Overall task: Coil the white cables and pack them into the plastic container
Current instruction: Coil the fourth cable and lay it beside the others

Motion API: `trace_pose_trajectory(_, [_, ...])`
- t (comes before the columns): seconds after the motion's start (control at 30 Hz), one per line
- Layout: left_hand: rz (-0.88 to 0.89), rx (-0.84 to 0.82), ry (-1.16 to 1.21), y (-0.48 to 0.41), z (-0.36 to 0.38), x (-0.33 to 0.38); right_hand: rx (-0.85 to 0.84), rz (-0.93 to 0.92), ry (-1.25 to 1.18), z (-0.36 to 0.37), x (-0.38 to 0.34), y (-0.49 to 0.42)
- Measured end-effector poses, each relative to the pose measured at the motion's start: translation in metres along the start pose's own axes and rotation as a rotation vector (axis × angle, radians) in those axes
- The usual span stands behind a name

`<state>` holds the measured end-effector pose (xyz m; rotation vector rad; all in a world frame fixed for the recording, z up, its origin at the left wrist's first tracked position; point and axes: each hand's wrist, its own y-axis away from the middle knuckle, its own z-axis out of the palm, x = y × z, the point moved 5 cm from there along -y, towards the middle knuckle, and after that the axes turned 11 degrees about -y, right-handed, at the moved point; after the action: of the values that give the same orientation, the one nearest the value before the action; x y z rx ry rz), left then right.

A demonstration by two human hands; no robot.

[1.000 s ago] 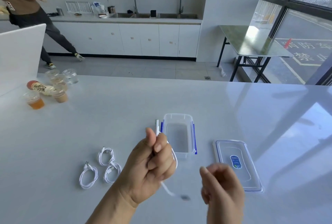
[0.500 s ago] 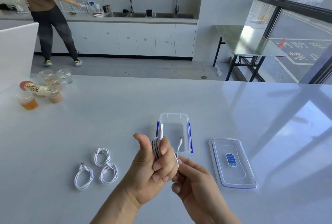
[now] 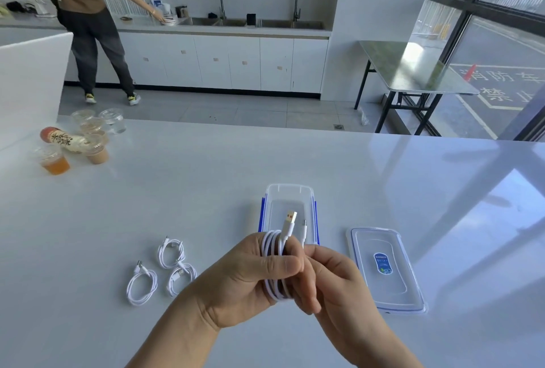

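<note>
My left hand (image 3: pixel 250 276) grips a coiled white cable (image 3: pixel 274 249) wound round its fingers, with both plugs sticking up above the coil. My right hand (image 3: pixel 333 282) pinches the coil from the right side. Just beyond the hands stands the open clear plastic container (image 3: pixel 290 190) with blue side clips; nothing lies in the part of it I can see. Its lid (image 3: pixel 383 267) lies flat on the table to the right. Three coiled white cables (image 3: pixel 160 270) lie on the table to the left of my hands.
Several plastic cups of drink and a lying bottle (image 3: pixel 76 140) stand at the table's far left. A white panel (image 3: pixel 29 84) rises at the left edge. A person (image 3: pixel 85 14) stands at the kitchen counter behind. A folding table (image 3: pixel 413 72) stands by the window.
The loose end of the cable has been wound in; the coil is now complete in my left hand. My right hand came up from below and closed on the coil.
</note>
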<state>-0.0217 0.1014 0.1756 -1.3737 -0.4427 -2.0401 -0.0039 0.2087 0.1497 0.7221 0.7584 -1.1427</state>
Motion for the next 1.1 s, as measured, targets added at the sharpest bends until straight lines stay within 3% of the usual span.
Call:
trace_pose_trajectory(0.23, [-0.083,0.001,-0.132,-0.001,0.01,0.008,-0.06,0.052,-0.079,0.001,-0.005,0.004])
trace_pose_trajectory(0.37, [-0.104,-0.059,-0.171,-0.001,0.022,0.016,-0.041,-0.017,-0.105,-0.002,-0.005,0.009])
trace_pose_trajectory(0.53, [-0.121,-0.088,-0.392,0.003,0.032,0.042,-0.028,-0.158,-0.13,0.003,-0.001,0.015])
trace_pose_trajectory(0.7, [-0.094,0.03,-0.5,0.0,0.037,0.06,0.02,-0.256,-0.108,0.013,-0.012,0.01])
trace_pose_trajectory(0.93, [-0.072,0.342,-0.339,-0.001,0.037,0.055,-0.025,-0.33,-0.098,0.02,-0.023,0.006])
trace_pose_trajectory(1.1, [-0.162,0.138,-0.481,-0.002,0.037,0.061,-0.066,-0.353,-0.1,0.021,-0.022,0.012])
